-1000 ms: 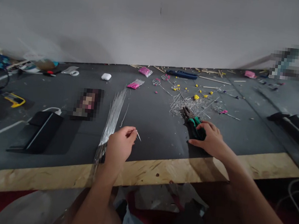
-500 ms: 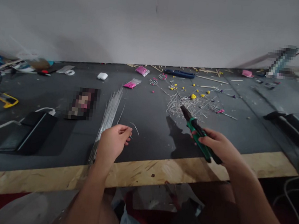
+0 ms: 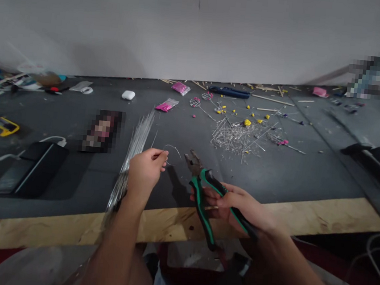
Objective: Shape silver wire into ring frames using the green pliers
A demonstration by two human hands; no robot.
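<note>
Between thumb and fingers, my left hand pinches a thin wire whose end curves out to the right. My right hand is wrapped around green-and-black pliers. Their jaws are spread and point up and left, a short way right of the wire and apart from it. Beside my left hand lies a bundle of straight silvery wires, running over the table's front edge. A heap of short cut wire pieces sits beyond the pliers.
Pink packets, yellow bits and a dark blue tool lie toward the wall. A white earbud case, a black device with a cable and a yellow-handled tool are on the left. Black handles lie at right.
My right hand has brought the pliers left and down, close to the wire, and their handles and jaws have spread apart. My left hand has risen slightly, still pinching the wire.
</note>
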